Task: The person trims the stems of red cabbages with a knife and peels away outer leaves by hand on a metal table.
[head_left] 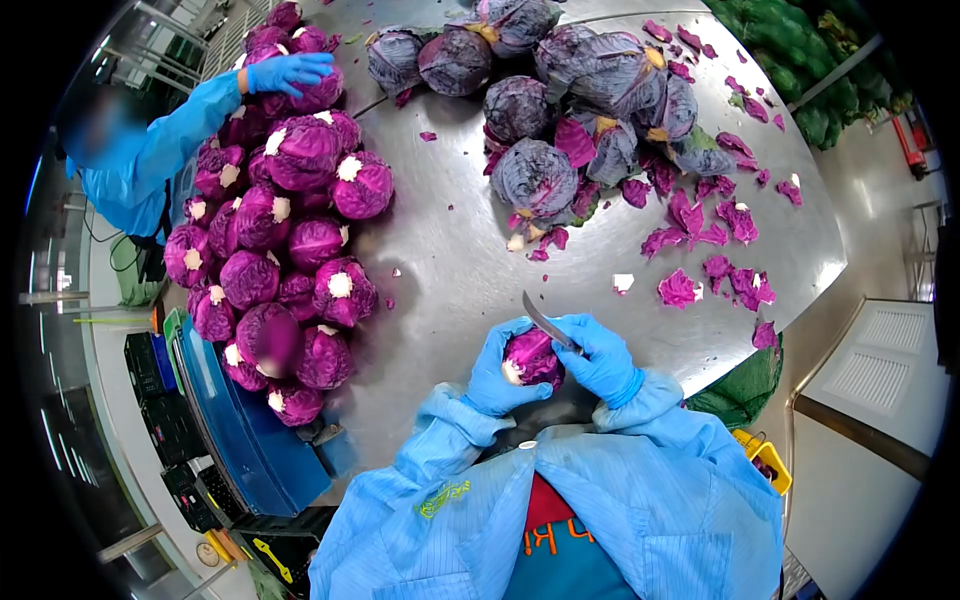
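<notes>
My left hand (493,377), in a blue glove, is wrapped round a small peeled red cabbage (535,360) close to my body. The cabbage's pale cut stem end shows at its lower left. My right hand (602,362), gloved too, grips a knife with a curved blade (543,319) that points up and left, above the cabbage. Some right fingers lie at the cabbage's right side; whether they touch it I cannot tell. Ahead of my hands sit several unpeeled red cabbages (535,180) with dull outer leaves.
Peeled red cabbages (300,150) are heaped along the left of the steel table (440,250). A co-worker's gloved hand (290,74) rests on that heap. Loose purple leaves (688,222) lie scattered at the right. Below stand a blue bin (235,400) and a yellow crate (768,462).
</notes>
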A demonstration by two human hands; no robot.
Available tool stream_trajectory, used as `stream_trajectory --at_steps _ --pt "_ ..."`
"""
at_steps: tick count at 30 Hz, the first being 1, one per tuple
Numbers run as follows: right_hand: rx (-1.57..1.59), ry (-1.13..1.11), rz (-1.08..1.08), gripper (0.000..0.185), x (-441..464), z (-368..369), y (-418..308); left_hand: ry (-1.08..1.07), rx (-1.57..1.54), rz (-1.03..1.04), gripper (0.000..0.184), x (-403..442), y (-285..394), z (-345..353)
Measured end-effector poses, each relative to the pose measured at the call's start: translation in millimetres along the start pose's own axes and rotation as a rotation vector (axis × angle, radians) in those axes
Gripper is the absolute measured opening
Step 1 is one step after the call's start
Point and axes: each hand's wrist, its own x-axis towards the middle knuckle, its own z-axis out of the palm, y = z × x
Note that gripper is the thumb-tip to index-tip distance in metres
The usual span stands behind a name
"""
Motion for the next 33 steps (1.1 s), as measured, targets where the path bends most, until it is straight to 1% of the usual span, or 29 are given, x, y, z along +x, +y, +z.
stream_trajectory --at_steps 2,5,6,8,12,15,18,21,22,24,25,27,28,30,31,32,33 --pt "-0.083 0.048 -0.003 0.040 -9 8 0 0.014 0.033 -0.004 0.092 -2 -6 0" --pt "-0.053 0.054 0.012 0.045 -20 18 13 0.027 0.054 -0.010 0.093 -6 -15 2" --pt "-0.076 0.051 -0.033 0.048 -21 19 18 0.033 0.053 0.001 0.092 -7 -16 4" --pt "-0.122 0.034 -0.056 0.046 -25 17 23 0.049 0.051 0.024 0.088 -8 -17 8" --pt "-0.174 0.008 -0.124 0.039 -28 12 29 0.056 0.141 0.001 0.086 -6 -10 8" --pt "-0.185 0.068 -0.228 0.032 -28 10 33 0.057 0.194 -0.023 0.087 0 -7 7" --pt "-0.034 0.010 0.010 0.023 -30 8 45 0.014 0.257 -0.038 0.088 2 -8 3" --pt "0.213 -0.081 0.084 0.017 -21 1 54 -0.074 0.304 -0.007 0.087 7 -11 -3" --pt "0.070 -0.119 0.099 0.019 -18 -2 56 -0.103 0.284 -0.034 0.087 8 -13 -4" --pt "-0.078 -0.220 0.056 0.018 -11 -12 49 -0.161 0.242 -0.085 0.086 10 -13 -4" --pt "-0.152 -0.271 0.033 0.017 -8 -16 43 -0.167 0.253 -0.079 0.085 11 -10 -3" --pt "-0.179 -0.328 -0.002 0.015 -6 -22 40 -0.177 0.275 -0.064 0.084 14 -2 -2" --pt "-0.192 -0.361 -0.021 0.015 -4 -24 38 -0.186 0.352 -0.068 0.085 15 0 -2" --pt "0.168 -0.299 0.005 0.012 -1 -34 29 -0.196 0.503 -0.082 0.087 16 2 0" --pt "0.347 -0.266 0.022 0.011 0 -41 21 -0.190 0.514 -0.062 0.087 15 2 1" --pt "0.518 -0.239 0.224 0.013 1 -56 8 -0.186 0.527 -0.040 0.086 15 2 2" --pt "0.565 -0.103 0.331 0.012 10 -65 -3 -0.183 0.540 -0.013 0.086 16 2 3"
